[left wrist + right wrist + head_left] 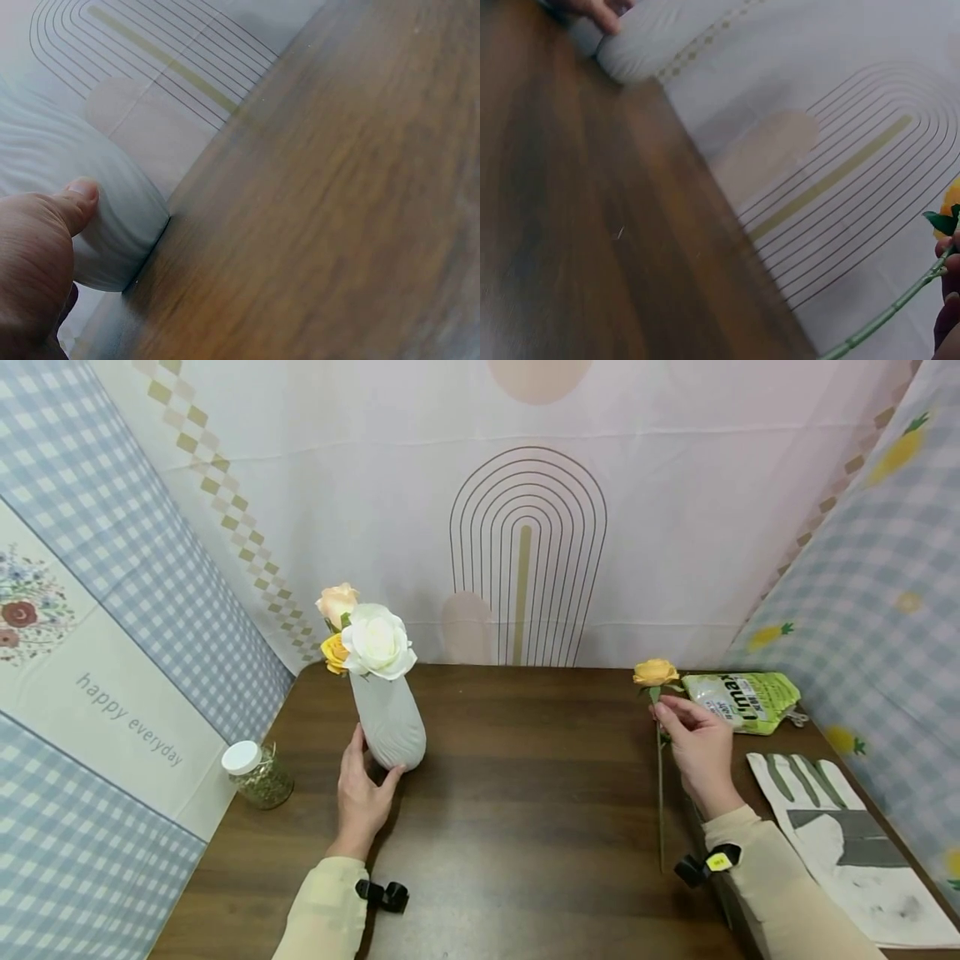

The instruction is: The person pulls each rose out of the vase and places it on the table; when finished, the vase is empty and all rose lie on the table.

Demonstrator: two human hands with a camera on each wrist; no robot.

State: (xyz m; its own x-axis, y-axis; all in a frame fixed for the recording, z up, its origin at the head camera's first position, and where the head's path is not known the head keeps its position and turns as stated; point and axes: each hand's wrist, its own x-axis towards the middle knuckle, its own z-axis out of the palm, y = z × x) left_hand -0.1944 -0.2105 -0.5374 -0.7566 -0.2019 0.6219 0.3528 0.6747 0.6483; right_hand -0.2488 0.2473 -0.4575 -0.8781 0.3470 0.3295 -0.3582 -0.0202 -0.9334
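On the left of the table stands a pale grey-white ribbed vase (387, 722) holding a large white rose (379, 642), a peach rose (337, 603) and a yellow rose (333, 653). My left hand (363, 793) grips the vase low down, thumb on the near side; the far fingers are partly hidden behind it. In the left wrist view the thumb presses the ribbed side (112, 217) close to the base. My right hand (699, 745) pinches a single-stemmed yellow rose (656, 672) just under its bloom, and its long green stem (885, 315) hangs downward.
A glass jar (264, 779) with a white lid and dried green bits stands left of the vase. Right of my right hand lie a green and white packet (744, 700) and a white-grey work glove (851, 847). Patterned cloths (420, 485) hang behind and at both sides.
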